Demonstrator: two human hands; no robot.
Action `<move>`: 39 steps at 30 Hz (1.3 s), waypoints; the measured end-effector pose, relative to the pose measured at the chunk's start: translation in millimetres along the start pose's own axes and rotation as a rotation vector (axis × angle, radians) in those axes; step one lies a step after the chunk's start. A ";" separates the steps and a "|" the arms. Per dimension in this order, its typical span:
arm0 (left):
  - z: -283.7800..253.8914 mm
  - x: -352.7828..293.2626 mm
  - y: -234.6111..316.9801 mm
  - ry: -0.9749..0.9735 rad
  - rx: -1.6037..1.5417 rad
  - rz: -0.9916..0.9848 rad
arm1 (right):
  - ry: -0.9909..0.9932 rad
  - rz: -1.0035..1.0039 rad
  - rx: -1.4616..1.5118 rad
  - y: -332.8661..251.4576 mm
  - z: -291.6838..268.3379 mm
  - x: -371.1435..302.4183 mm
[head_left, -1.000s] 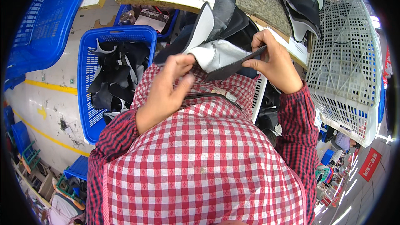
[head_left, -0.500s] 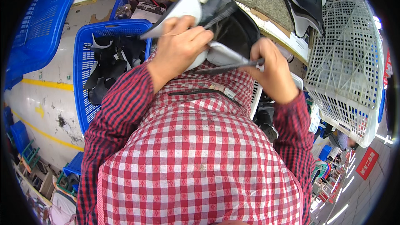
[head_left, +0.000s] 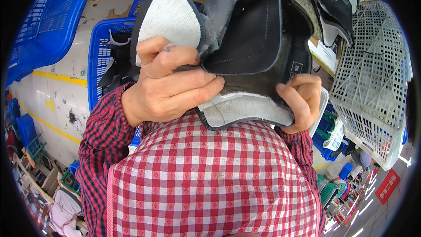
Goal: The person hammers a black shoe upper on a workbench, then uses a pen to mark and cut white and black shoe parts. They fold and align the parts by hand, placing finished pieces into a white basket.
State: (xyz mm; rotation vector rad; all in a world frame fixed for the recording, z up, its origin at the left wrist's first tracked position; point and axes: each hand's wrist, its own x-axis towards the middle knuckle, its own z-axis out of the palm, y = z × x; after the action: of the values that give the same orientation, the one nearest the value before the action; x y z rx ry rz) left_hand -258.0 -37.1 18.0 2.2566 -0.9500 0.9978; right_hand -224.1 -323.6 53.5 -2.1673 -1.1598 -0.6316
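Note:
A black leather shoe upper (head_left: 252, 39) is spread between my two hands, its stitched panels facing me. Along its near edge runs a pale grey-white lined strip (head_left: 250, 109) with dark edging. My left hand (head_left: 171, 83) is closed on the upper's left part, fingers pinching near the middle seam. Beside those fingers a pointed, white-lined flap (head_left: 169, 17) stands up, joined to the rest as far as I can see. My right hand (head_left: 302, 103) grips the right edge, with its fingers curled and the thumb partly hidden. A small printed mark lies just above it.
Left of me stands a blue plastic basket (head_left: 93, 68) holding black and white pieces. At right is a white lattice crate (head_left: 368, 79). The workbench (head_left: 326, 57) lies beyond the upper, with more black cut pieces (head_left: 335, 17) on its right end.
The upper has come nearer and been turned so its black face and pale strip lie open to view. My right hand moved down, still on its edge.

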 end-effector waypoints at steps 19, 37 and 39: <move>17.8 16.9 -3.7 -0.405 -0.409 -0.165 | -0.126 0.117 0.086 18.8 2.9 -13.5; 16.5 13.2 -8.8 -0.517 -0.422 -0.148 | -0.095 0.424 0.039 20.6 22.8 -31.7; 26.7 21.7 -9.0 -0.494 -0.496 -0.175 | -0.189 0.442 0.134 33.1 20.4 -34.7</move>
State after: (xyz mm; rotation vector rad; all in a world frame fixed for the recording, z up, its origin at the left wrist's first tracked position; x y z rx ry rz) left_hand -228.9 -57.6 17.2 2.1273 -1.0310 0.0932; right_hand -210.9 -344.0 7.4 -2.2966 -0.7442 -0.1557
